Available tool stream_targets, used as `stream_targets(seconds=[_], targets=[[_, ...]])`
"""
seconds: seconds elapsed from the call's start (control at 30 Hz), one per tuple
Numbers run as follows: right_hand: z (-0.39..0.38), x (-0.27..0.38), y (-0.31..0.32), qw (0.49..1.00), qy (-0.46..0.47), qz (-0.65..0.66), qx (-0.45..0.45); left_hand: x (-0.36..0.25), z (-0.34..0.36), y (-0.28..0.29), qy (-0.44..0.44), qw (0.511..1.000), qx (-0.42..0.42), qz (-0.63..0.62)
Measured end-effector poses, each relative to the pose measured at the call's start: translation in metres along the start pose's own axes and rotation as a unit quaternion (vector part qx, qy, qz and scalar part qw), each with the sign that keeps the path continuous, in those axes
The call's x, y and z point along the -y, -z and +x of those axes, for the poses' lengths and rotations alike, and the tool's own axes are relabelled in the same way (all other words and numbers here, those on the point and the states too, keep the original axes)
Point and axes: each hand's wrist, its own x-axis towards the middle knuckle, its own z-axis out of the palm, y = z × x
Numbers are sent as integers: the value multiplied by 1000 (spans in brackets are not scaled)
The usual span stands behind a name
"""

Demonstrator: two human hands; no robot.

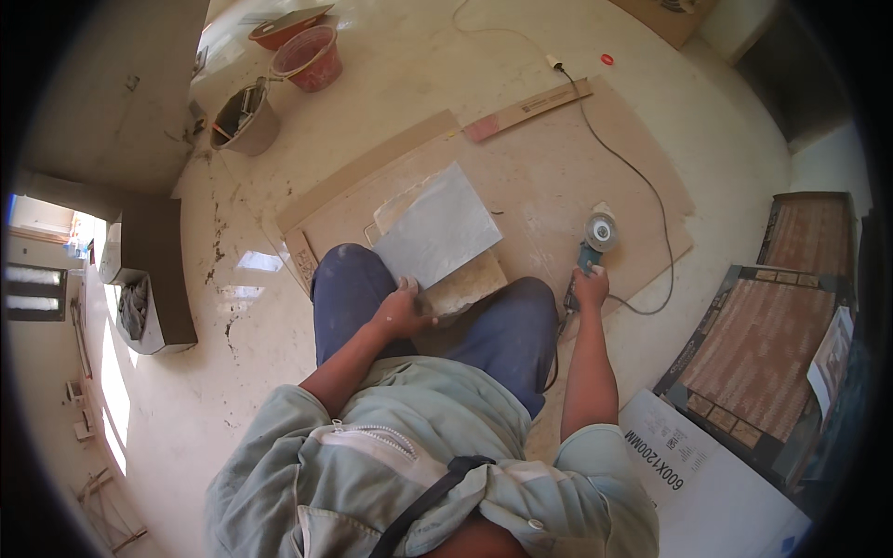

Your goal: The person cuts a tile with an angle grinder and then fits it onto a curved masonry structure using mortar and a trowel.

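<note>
Grey, flat and four-cornered, a tile [442,223] is lying between the person's knees, overlapping a pale, rough-faced slab [473,284] that is showing past its near edge. Both are resting over a brown cardboard sheet [549,177] spread on the floor.

The left hand [403,312] is touching the tile at its near edge, by the left knee; the fingers are partly hiding one another, so whether they are pinching the edge or only steadying it is impossible to tell. The right hand [592,286] is closing firmly round the body of an angle grinder [590,256], its disc [601,232] pointing away from the person and standing well apart from the tile.

Judging by this layout, the preparation is looking complete: the tile is lying within reach, the grinder is sitting in the grip, and a dark cord [662,203] is running to a paler lead beyond the cardboard. Cutting itself is seeming undone on this tile, since its upper face is showing no visible kerf and no matching offcut is lying beside it. At this scale, a fine scored line could be escaping notice, and whether the disc is spinning is remaining unclear.
</note>
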Motion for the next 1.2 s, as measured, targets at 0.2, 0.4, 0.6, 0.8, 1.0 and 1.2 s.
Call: stream_targets(seconds=[0.2, 0.4, 0.6, 0.8, 1.0, 1.2], targets=[[3, 11, -29, 976, -82, -191, 60, -13, -58, 38, -94, 991, 5, -94], [35, -34, -44, 983, -87, -148, 68, -12, -92, 65, -64, 990, -16, -126], [35, -26, -13, 963, -155, 180, 127, -26, -90, 69, -114, 980, 3, -161], [-41, 50, 63, 936, -100, 309, 137, -84, -56, 30, -217, 936, 151, -234], [-148, 154, 132, 931, 19, 361, 53, -190, -10, -25, -281, 882, 127, -357], [-207, 178, 148, 913, 88, 396, 49, -229, -37, -23, -276, 865, -23, -419]])
